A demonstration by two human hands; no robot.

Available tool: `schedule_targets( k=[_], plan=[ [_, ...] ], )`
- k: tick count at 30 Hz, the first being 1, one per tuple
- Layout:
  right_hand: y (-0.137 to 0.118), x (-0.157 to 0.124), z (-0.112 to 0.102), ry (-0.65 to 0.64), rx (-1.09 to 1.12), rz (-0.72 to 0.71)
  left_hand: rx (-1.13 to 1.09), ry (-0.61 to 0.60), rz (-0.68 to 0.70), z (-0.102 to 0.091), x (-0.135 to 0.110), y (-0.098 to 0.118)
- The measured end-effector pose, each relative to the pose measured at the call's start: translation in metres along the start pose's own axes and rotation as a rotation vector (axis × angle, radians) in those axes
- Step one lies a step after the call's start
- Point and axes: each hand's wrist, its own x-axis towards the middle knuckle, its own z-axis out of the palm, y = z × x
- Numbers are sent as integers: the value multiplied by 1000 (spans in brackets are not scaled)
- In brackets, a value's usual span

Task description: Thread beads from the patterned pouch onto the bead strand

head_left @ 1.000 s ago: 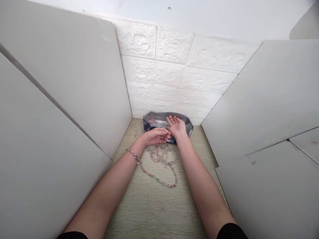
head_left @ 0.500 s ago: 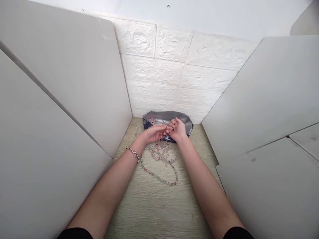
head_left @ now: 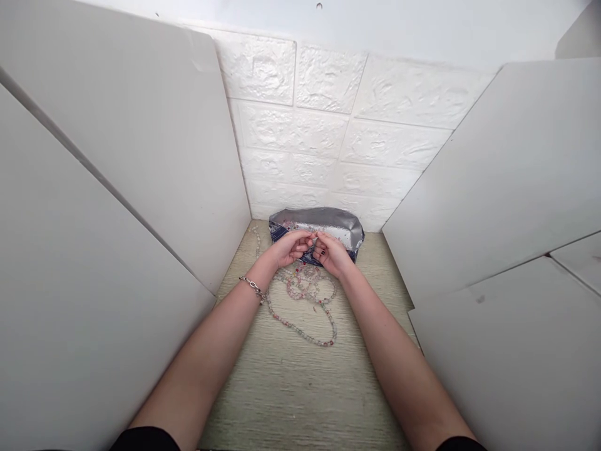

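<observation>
Silver-and-navy pouch [head_left: 323,219] lies on its side at the foot of a white brick-pattern wall panel [head_left: 300,125], its glossy top catching the light. Just in front of it, the left hand [head_left: 291,247] and the right hand [head_left: 333,254] angle toward each other, their fingertips [head_left: 310,239] meeting over the pouch's near edge. Each grip looks narrow, a small pinch. Something thin may pass between the fingers, but it is too small to tell whether either hand holds a bead or a length of strand.

Both arms reach forward from black sleeves [head_left: 145,438], with the elbows set wide and the wrists low. A silver chain bracelet [head_left: 253,289] circles the left wrist.

A beaded strand [head_left: 310,338] of small translucent pink and green beads lies on the pale wood-grain tabletop [head_left: 300,394]. It gathers in a tangled heap [head_left: 300,282] right under the hands, with one long loop running toward the person and a thin run passing up beside the left white side panel [head_left: 117,175].

Work this fine seems best done from the fingertips alone, with the wrists steady and the hands close together. A light pinch should suit the beads, and keeping slack between the hands and the heap would avoid dragging the loose loops across the tabletop.
</observation>
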Motion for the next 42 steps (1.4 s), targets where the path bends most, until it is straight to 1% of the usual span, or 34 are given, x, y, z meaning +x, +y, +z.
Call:
schedule_targets(
  k=[5, 12, 21, 27, 31, 42],
  plan=[
    [3, -1, -1, 6, -23, -44, 38, 13, 25, 1, 0, -2],
    [3, -1, 0, 1, -28, -40, 65, 21, 46, 4, -1, -2],
    [3, -3, 0, 9, -7, -39, 87, 58, 36, 6, -1, -1],
    [2, -4, 1, 4, -23, -10, 103, 31, 45, 4, -2, 0],
    [1, -4, 0, 45, -37, -4, 139, 24, 80, 3, -3, 0],
    [1, -4, 3, 60, -7, -22, 190, 104, 133, 6, -1, -3]
  ],
)
